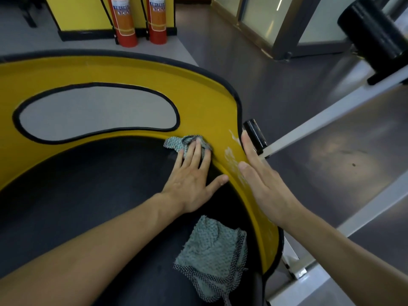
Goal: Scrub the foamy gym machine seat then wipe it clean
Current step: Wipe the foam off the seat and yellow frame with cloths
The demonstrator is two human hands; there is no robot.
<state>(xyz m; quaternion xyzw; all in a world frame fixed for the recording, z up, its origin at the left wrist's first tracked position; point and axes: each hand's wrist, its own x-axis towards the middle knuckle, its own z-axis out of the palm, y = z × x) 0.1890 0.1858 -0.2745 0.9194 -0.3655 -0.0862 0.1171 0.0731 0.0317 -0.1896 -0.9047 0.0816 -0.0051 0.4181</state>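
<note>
The machine's yellow shell [123,71] curves around a black seat pad [88,184]. White foam streaks [229,153] lie on the yellow rim at the right. My left hand [192,180] lies flat with its fingers pressing a small grey-green cloth [187,142] against the seam between pad and rim. My right hand [262,180] rests flat and open on the rim's outer edge, beside the foam. A second grey-green cloth [212,259] with a dark checked border lies loose on the pad near me.
A black handle grip [255,135] on a white bar juts out just past my right fingertips. White frame bars [331,118] cross the grey floor on the right. Two red fire extinguishers [139,21] stand at the back by a yellow wall. A black roller pad [373,34] sits top right.
</note>
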